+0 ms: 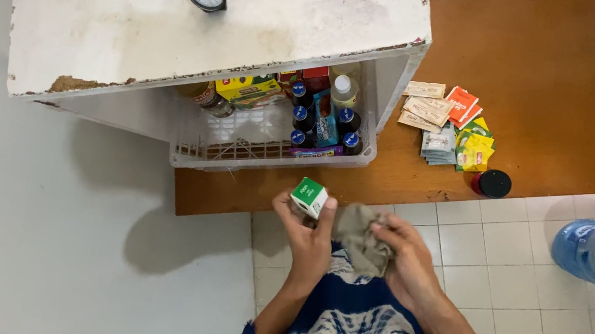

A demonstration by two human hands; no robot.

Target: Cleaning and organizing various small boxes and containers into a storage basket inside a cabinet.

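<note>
Left hand (308,233) pinches a small green-and-white cardboard box (309,196) btwn thumb and fingertips, held up at chest height, approx 6 o'clock from the white plastic crate (268,157). Right hand (407,262) is closed round a crumpled grey-beige cloth (361,233), which touches the box's right side, at 3 o'clock of it.

Risks, as a judgement: grip on the box is fingertip-only, so a firm push from the cloth could knock it out of the pinch and drop it to the tiled floor (495,293). Thin card could also dent under a hard squeeze.

Box looks cube-like, clean edges, green top w/ white side panels, no visible crush.

Crate sits under a worn white board (179,21), w/ dark-capped bottles (304,118) inside. Sachets (449,122) lie on the brown wooden table (552,93) at 1 o'clock from the hands.
</note>
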